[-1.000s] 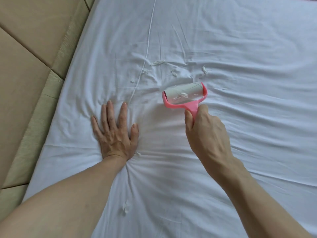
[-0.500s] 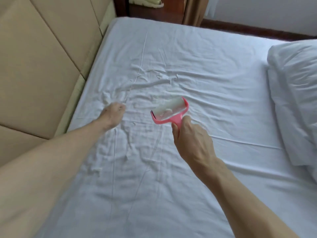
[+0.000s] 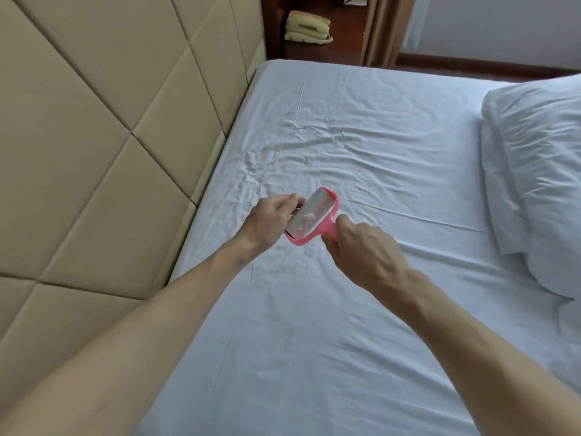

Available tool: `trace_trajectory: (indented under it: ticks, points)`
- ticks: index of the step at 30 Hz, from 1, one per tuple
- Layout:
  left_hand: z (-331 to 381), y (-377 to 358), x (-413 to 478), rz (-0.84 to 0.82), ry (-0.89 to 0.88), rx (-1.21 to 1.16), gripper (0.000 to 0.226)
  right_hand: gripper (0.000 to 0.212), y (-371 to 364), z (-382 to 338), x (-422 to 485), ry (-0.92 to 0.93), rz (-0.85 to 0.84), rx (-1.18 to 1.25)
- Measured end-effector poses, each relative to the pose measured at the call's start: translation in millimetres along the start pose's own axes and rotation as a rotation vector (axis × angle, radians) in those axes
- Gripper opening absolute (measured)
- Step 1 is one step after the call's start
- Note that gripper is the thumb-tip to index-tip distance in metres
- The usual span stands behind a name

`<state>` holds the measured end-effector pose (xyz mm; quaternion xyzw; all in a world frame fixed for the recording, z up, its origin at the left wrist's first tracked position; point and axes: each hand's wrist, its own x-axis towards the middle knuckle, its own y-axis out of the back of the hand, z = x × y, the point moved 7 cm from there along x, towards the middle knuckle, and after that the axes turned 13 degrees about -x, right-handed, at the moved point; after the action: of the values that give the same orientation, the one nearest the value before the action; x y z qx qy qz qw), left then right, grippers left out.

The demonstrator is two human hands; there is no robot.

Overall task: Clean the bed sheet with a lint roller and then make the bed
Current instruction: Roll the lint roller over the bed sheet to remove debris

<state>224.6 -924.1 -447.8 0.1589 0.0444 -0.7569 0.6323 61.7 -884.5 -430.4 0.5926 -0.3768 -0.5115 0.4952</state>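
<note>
Lint roller (image 3: 309,217) now lifted off the bed sheet (image 3: 377,171), near the edge by the padded wall (image 3: 110,152). Right hand (image 3: 361,250) grasps the handle; left hand (image 3: 270,217) has left the sheet to pinch the littered roll, likely peeling it.

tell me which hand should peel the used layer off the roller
Left, probably. The left hand curls at the edge of the linty roller, so it is placed to peel. The right hand grips the handle, so it is better used to steady the tool.
</note>
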Motion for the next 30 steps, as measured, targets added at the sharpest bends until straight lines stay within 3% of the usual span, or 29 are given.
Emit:
trace_trajectory:
  ticks: [4, 9, 12, 15, 21, 27, 30]
  points:
    - [9.8, -4.5, -89.8, 0.091, 0.055, -0.014, 0.042, 0.032, 15.2, -17.3, -64.0, 0.154, 0.024, 0.006]
    - [-11.0, 7.9, -219.9, 0.340, 0.146, -0.050, 0.064, 0.033, 25.5, -66.5, -151.1, 0.414, 0.013, -0.002]
    - [-37.9, 19.4, -305.9, 0.529, 0.258, -0.146, 0.043, 0.036, 17.9, -106.8, -197.7, 0.575, -0.033, 0.008]
    - [-63.8, 34.1, -391.5, 0.734, 0.334, -0.264, 0.050, 0.037, 8.8, -154.8, -244.1, 0.753, -0.061, -0.010]
    - [-114.8, 42.2, -536.5, 0.986, 0.335, -0.350, 0.024, 0.037, -8.0, -240.3, -335.6, 1.047, -0.055, -0.123]
    - [-152.2, 23.7, -690.2, 1.240, 0.355, -0.459, 0.015, 0.032, -25.9, -318.8, -453.1, 1.331, -0.002, -0.203]
    - [-173.9, 3.5, -778.9, 1.331, 0.399, -0.478, 0.021, 0.033, -38.5, -352.6, -532.3, 1.467, -0.026, -0.153]
